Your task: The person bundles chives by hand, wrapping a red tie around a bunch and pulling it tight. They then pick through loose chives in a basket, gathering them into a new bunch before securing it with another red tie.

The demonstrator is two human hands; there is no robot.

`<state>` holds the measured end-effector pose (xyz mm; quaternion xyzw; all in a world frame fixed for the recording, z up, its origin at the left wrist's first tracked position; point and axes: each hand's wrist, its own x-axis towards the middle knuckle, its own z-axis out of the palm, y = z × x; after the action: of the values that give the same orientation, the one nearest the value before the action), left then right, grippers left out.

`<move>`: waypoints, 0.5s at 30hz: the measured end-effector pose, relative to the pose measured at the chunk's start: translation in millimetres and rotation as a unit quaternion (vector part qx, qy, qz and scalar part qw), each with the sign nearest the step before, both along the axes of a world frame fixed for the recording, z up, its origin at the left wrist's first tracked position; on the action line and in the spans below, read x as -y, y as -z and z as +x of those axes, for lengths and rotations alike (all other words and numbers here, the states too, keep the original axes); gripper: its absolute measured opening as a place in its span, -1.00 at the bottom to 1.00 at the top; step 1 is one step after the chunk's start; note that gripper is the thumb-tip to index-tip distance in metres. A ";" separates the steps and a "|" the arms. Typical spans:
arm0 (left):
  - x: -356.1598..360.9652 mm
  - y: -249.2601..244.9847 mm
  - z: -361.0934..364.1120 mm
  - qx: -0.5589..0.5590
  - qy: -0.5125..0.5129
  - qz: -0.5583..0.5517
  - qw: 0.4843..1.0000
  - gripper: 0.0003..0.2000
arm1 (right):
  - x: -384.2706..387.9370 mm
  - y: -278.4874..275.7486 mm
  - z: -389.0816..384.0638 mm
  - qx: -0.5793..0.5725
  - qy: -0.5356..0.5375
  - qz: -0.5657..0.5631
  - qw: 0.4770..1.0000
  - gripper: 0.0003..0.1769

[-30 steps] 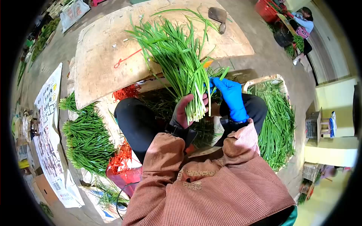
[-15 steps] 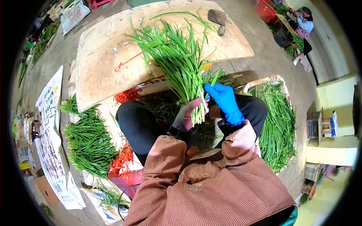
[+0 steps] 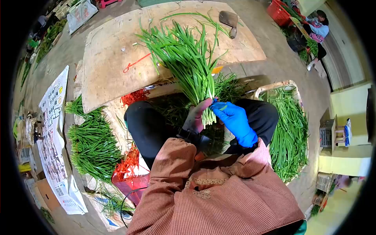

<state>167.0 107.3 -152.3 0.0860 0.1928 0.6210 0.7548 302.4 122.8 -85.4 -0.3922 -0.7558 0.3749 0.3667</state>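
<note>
A thick bunch of garlic chives (image 3: 192, 70) slants up from my lap, leaf tips over the wooden board and pale cut ends down. My left hand (image 3: 195, 116), its thumb across the front, is closed around the stalks near the base. In a blue glove, my right hand (image 3: 235, 120) touches the bunch's right side with its fingers pinched. A green scrap of leaf shows at those fingertips, partly hidden by the glove.
The wooden board (image 3: 105, 74) carries a cleaver-like blade (image 3: 228, 18), loose chives and a red tie (image 3: 137, 62). Piled chives lie left (image 3: 94, 147); a tub (image 3: 294, 83) of chives stands right. Red ties (image 3: 127, 166) sit by my left knee. A person (image 3: 318, 29) sits far right.
My right hand has moved slightly down and in against the stalk bases. The leaf that stood up from its fingers no longer stands upright. My left hand keeps its hold on the bunch.
</note>
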 end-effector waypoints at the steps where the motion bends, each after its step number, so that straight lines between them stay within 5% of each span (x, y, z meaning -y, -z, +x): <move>1: 0.5 -1.1 -0.7 0.002 0.011 0.003 1.000 -0.64 | 0.0 -1.4 -0.1 0.047 -0.003 0.010 0.999 -0.85; 9: 1.5 4.6 -7.7 -0.055 0.002 0.060 0.997 -0.59 | 17.9 -20.3 1.5 0.112 -0.058 -0.056 0.990 -0.91; 11: -1.5 -0.8 -6.2 -0.041 -0.009 -0.010 0.999 -0.60 | 27.8 -26.0 13.1 0.024 -0.089 -0.193 0.977 -0.87; 13: -6.3 -1.6 -5.7 0.012 -0.033 -0.030 0.999 -0.65 | 27.5 -39.1 31.6 -0.081 0.044 -0.351 0.932 -0.81; 15: -8.8 -5.1 -7.9 0.000 -0.035 -0.037 0.999 -0.65 | 13.4 -37.9 70.9 -0.076 0.049 -0.368 0.925 -0.78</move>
<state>159.1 116.1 -147.2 0.0514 0.2185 0.6398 0.7351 373.3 109.4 -47.5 -0.5065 -0.5139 0.6372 0.2709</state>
